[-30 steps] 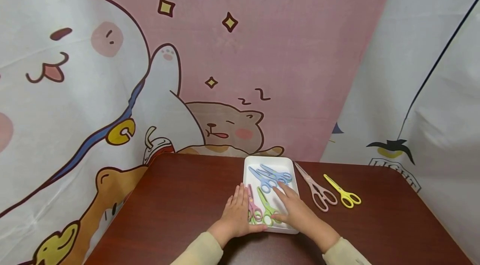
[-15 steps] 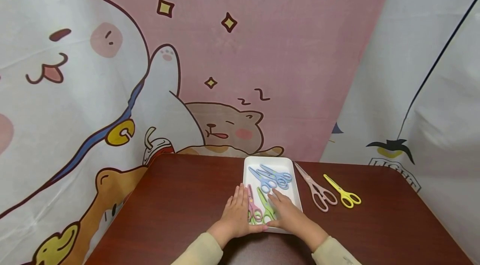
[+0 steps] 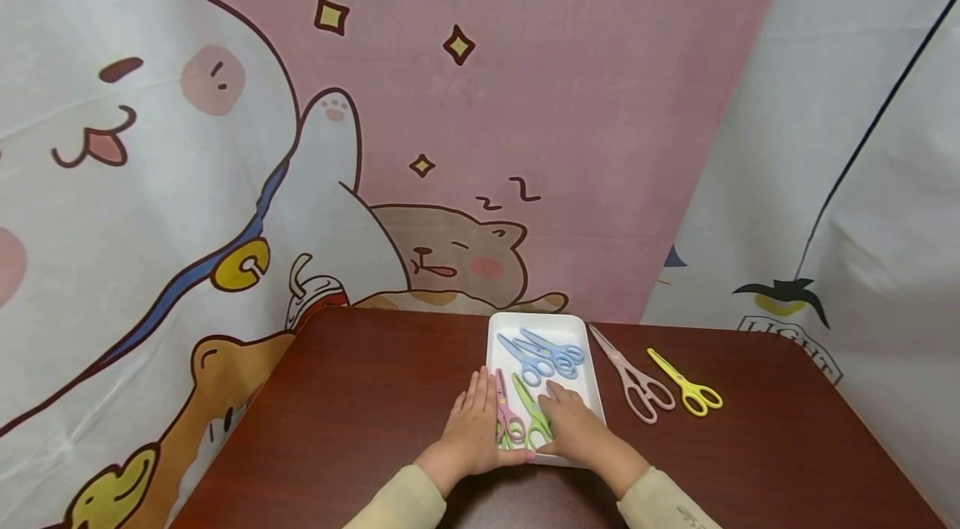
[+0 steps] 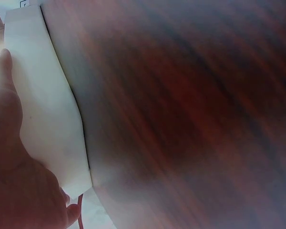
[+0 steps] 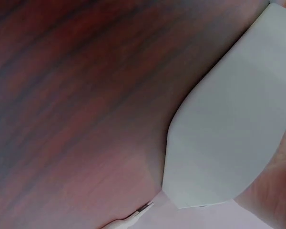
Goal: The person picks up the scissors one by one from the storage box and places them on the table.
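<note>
My left hand point(image 3: 468, 425) lies along the left side of the white tray point(image 3: 594, 383), its fingers straight and its thumb along the near rim. My right hand point(image 3: 581, 427) reaches over the tray's right side, fingers bent and thumb spread, at the handles of the green scissors point(image 3: 530, 404). It covers part of those handles, so a grip cannot be made out. Beside the left fingers lie pink scissors point(image 3: 512, 421), with some green under their handles. Several blue scissors point(image 3: 536, 369) overlap at the tray's far end. Both wrist views show the tray's outer wall point(image 4: 47, 105) close up.
Large pale pink scissors point(image 3: 637, 386) lie on the brown table point(image 3: 360, 421) just right of the tray. Farther right are yellow scissors point(image 3: 690, 389). A cartoon-printed cloth point(image 3: 585, 137) hangs behind the table's far edge.
My right hand has moved left and closer to the green scissors, with its fingers drawn in. The green scissors have shifted very slightly. The left hand stays in place.
</note>
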A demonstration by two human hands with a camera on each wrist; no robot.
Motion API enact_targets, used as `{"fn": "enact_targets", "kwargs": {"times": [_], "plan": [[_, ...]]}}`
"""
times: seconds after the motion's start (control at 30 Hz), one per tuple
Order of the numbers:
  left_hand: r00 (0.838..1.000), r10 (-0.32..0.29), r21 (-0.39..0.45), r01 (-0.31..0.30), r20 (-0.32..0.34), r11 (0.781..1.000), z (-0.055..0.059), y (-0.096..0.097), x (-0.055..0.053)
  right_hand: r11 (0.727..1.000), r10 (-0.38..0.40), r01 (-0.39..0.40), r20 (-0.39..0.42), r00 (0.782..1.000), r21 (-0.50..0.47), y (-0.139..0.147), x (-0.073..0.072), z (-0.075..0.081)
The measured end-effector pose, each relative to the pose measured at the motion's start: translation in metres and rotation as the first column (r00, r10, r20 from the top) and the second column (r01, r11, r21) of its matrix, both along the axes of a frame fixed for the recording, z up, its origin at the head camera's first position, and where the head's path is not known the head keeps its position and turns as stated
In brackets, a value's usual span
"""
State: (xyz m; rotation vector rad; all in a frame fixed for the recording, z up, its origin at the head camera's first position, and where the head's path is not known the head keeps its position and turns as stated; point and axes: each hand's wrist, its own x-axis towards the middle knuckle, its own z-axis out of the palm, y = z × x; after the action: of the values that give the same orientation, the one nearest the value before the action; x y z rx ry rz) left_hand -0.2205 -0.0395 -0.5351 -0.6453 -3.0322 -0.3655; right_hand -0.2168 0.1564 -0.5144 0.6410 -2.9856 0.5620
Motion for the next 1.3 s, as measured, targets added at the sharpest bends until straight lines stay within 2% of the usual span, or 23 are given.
{"fn": "enact_targets", "kwargs": {"times": [0.23,0.63,1.3], "plan": [[1.0,0.005,-0.002,-0.005,-0.005,1.0,-0.0005,0.0006,0.0,0.999,-0.054,0.054,0.018,0.998,0.006,0.0068,-0.0004,0.0008],[1.0,0.003,0.006,-0.003,-0.004,1.0,0.0005,0.0002,0.0005,0.995,-0.099,0.098,0.046,0.994,0.02,0.0047,-0.0007,-0.0023],[1.0,0.01,0.008,-0.01,0.012,1.0,0.0024,0.0003,0.0009,0.985,-0.17,0.17,-0.028,0.985,0.015,0.0014,-0.0043,-0.0014]]}}
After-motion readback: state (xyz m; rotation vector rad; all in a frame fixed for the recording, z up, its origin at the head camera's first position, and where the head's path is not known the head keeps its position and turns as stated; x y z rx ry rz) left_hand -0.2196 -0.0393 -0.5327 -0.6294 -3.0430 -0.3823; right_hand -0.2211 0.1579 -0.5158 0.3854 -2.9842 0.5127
